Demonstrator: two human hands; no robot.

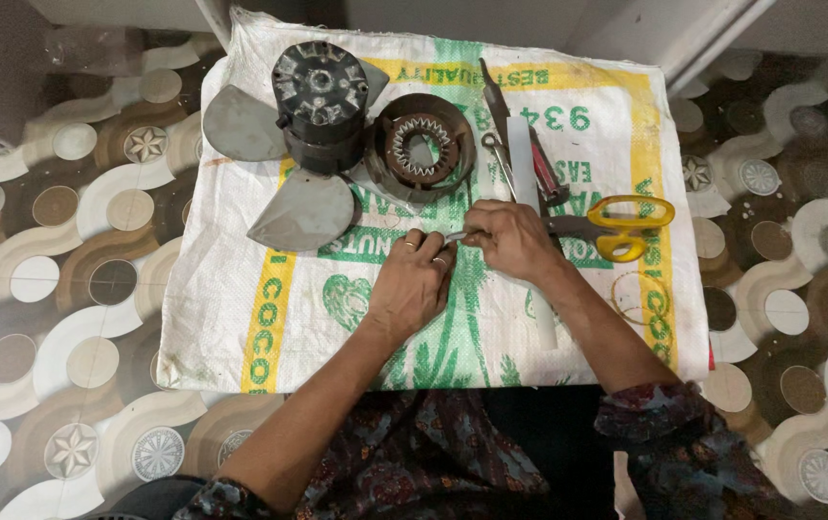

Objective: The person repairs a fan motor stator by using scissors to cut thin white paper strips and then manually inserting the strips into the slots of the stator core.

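clearly both hands, left hand [412, 287] and right hand [512, 238], pinch a small stiff metal part [455, 235] at its ends; light, easily dropped.

Counted from the head view: 2 bare hands, left hand [412, 289] and right hand [513, 239]. 1 white woven plastic sack with green and yellow print [270, 308]. 1 dark grey metal fan motor [321, 101] with 3 blades visible. 1 round brown metal stator ring [421, 146]. 1 pair of yellow-handled scissors [626, 226]. 1 white flat strip [525, 164]. Approx. 3 thin metal hand tools [503, 159] beside it; exact no. is hard to tell.
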